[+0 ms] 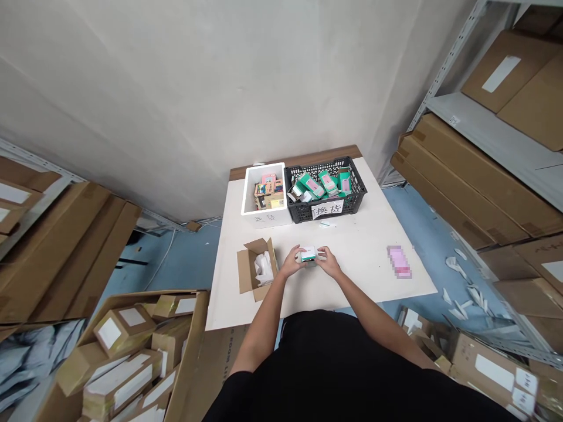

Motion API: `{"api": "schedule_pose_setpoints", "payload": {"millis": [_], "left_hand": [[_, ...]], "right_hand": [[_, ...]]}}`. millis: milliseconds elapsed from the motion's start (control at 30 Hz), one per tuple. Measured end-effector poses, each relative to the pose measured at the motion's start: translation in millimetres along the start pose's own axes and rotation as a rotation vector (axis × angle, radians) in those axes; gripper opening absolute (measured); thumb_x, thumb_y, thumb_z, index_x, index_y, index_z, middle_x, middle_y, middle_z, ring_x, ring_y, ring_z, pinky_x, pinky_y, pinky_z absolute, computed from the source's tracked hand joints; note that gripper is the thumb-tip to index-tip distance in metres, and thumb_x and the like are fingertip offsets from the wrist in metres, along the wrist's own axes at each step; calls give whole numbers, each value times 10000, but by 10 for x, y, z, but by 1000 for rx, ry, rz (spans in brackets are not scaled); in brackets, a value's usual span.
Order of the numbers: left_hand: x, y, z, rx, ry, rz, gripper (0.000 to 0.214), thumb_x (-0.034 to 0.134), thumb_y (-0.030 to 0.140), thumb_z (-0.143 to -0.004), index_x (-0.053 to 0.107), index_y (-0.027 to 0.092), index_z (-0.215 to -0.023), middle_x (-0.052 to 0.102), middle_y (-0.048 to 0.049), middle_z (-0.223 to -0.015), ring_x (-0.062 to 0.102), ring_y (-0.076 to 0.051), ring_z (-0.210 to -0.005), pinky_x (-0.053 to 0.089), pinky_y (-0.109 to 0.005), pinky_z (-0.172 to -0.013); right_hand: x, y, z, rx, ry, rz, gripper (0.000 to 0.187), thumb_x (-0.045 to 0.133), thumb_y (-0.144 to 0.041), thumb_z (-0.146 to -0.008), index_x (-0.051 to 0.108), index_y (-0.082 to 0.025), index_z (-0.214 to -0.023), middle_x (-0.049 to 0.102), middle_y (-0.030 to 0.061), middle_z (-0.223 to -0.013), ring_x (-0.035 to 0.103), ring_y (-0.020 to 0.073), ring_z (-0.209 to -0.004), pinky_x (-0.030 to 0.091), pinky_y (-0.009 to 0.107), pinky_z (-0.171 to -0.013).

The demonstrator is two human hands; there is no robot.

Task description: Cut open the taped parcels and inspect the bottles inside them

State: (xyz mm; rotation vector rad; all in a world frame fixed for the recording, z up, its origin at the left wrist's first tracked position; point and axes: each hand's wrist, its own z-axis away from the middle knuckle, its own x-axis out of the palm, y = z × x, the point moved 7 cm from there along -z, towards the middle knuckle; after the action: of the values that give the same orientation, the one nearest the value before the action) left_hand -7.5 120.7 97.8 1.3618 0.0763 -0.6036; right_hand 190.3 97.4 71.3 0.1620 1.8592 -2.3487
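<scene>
A small white and green box is held low over the white table, between my two hands. My left hand grips its left side, fingers curled at the edge. My right hand closes on the right side with bent fingers. To the left stands an open cardboard box with white crumpled paper inside. Beyond my hands is a black plastic basket of green and pink boxes, beside a white foam box holding several small colourful packages. What the held box contains cannot be made out.
A small white and green slip lies in front of the basket. A blurred pink item is on the table's right. A large carton of taped parcels stands at the lower left. Shelves with long cartons flank both sides.
</scene>
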Motion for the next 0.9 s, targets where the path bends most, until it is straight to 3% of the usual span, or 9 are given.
{"api": "schedule_pose_setpoints", "payload": {"millis": [367, 533, 633, 767, 900], "left_hand": [[69, -78, -38, -6, 73, -48, 434, 739, 164, -801, 723, 268, -1222, 558, -110, -1544, 543, -293, -1432, 558, -453, -1077], [81, -160, 1, 17, 39, -120, 476, 771, 201, -793, 728, 273, -1263, 539, -120, -1583, 553, -321, -1423, 587, -462, -1032], [144, -243, 14, 27, 43, -52, 504, 759, 164, -774, 729, 263, -1267, 586, -121, -1539, 616, -300, -1342, 585, -454, -1030], [256, -311, -62, -14, 173, 137, 508, 666, 77, -760, 728, 215, -1245, 701, -103, -1344, 693, -230, -1169, 577, -436, -1046], [283, -186, -215, -10, 267, 157, 515, 669, 30, -737, 749, 222, -1207, 710, -83, -1258, 676, -231, -1197, 563, -436, -1077]], "right_hand": [[86, -42, -46, -259, 15, 250, 264, 589, -220, -870, 720, -242, -1099, 686, 91, -1220, 665, 251, -1125, 582, 411, -959], [111, 61, -40, -270, -9, 291, 286, 581, -199, -859, 733, -234, -1099, 714, 85, -1200, 674, 247, -1118, 566, 405, -992], [142, 146, -64, -226, -43, 240, 309, 612, -202, -811, 728, -235, -1095, 722, 75, -1219, 685, 241, -1101, 571, 392, -969], [228, 218, -124, -165, -31, 103, 448, 624, -190, -733, 675, -239, -1176, 695, 63, -1253, 685, 223, -1106, 572, 369, -947], [220, 134, -209, -160, 73, 66, 442, 562, -183, -764, 656, -239, -1193, 680, 73, -1248, 653, 229, -1134, 553, 402, -993]]}}
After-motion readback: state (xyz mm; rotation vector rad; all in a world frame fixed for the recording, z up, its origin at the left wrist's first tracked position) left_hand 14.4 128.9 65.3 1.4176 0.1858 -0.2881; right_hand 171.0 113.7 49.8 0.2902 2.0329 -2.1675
